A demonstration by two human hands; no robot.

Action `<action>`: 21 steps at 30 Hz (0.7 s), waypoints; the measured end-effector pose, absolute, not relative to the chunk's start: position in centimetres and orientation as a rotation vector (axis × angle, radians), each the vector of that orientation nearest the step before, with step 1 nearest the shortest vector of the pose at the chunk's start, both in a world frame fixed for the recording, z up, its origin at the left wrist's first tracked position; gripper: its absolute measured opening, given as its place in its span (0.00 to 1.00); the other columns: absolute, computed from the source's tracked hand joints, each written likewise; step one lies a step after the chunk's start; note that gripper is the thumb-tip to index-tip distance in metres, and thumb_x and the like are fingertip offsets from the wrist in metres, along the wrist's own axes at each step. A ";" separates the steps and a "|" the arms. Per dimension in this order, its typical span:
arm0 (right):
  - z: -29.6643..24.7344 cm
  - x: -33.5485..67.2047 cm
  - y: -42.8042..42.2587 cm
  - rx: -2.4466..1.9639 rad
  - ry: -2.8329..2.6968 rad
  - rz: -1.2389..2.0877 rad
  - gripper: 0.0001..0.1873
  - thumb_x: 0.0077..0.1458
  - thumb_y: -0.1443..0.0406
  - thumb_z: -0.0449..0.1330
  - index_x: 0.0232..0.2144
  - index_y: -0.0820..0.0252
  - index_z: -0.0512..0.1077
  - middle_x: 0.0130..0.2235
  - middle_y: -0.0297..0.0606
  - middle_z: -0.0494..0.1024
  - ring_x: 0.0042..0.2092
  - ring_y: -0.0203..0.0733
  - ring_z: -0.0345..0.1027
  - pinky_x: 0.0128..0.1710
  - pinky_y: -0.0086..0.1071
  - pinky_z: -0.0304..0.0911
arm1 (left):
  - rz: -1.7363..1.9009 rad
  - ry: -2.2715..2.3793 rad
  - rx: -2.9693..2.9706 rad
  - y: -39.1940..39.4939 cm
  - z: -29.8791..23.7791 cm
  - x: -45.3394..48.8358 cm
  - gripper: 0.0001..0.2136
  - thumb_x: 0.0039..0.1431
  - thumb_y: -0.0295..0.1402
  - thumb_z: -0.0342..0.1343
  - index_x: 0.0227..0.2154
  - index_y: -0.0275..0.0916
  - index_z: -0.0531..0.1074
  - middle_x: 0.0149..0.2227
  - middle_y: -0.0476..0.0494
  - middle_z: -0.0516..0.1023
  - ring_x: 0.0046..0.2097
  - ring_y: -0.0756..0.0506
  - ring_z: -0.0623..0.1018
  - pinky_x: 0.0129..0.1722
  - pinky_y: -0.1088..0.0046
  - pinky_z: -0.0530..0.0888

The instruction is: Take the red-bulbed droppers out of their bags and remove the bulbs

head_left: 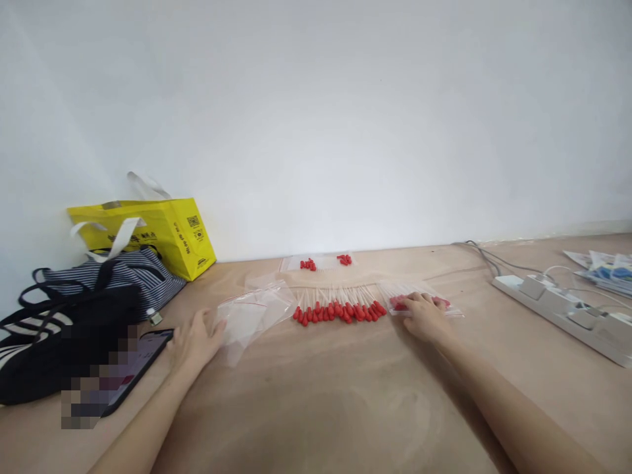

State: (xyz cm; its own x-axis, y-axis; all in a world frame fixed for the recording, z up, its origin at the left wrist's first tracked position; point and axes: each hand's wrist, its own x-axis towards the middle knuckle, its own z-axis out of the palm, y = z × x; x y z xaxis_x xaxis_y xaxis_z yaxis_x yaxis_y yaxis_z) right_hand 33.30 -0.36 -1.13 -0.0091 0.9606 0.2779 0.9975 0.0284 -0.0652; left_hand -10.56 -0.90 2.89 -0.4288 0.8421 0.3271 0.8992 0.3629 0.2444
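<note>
A row of several white droppers with red rubber bulbs (pixel 340 308) lies across the middle of the wooden table. My right hand (pixel 423 315) rests flat, fingers spread, on a clear bag of red-bulbed droppers (pixel 419 297) at the row's right end. My left hand (pixel 196 340) lies open on the table, its fingertips touching a pile of empty clear zip bags (pixel 251 315) left of the row. Two more filled bags (pixel 323 263) lie farther back by the wall.
A phone (pixel 129 370) lies by my left wrist. Behind it stand a black bag (pixel 54 342), a striped bag (pixel 133 273) and a yellow shopping bag (pixel 162 234). A white power strip (pixel 567 315) with cables and some packets (pixel 605 268) sit at the right.
</note>
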 end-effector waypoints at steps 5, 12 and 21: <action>-1.7 33.4 0.2 -1.999 -2.074 -0.338 0.11 0.51 0.69 0.48 0.27 0.60 0.71 0.36 0.45 0.73 0.41 0.47 0.63 0.37 0.37 0.51 | -0.597 -1.991 -1.701 -2.6 1.6 -6.7 0.16 0.51 0.39 0.47 0.42 0.39 0.67 0.48 0.36 0.65 0.50 0.36 0.62 0.46 0.56 0.59; -1.6 33.0 0.6 -1.851 -1.310 -0.085 0.16 0.58 0.58 0.41 0.37 0.64 0.60 0.28 0.45 0.74 0.30 0.44 0.69 0.28 0.33 0.58 | -0.736 -1.594 -2.159 -3.4 -1.2 -4.2 0.11 0.50 0.38 0.49 0.36 0.41 0.69 0.44 0.39 0.68 0.49 0.38 0.65 0.47 0.59 0.59; -1.7 25.2 -4.8 -0.779 -1.883 0.228 0.04 0.58 0.67 0.41 0.36 0.56 0.53 0.46 0.48 0.70 0.50 0.38 0.62 0.45 0.37 0.61 | -1.093 -1.529 -2.308 -4.7 0.1 -3.0 0.12 0.57 0.36 0.41 0.37 0.39 0.66 0.40 0.41 0.71 0.46 0.43 0.67 0.48 0.63 0.62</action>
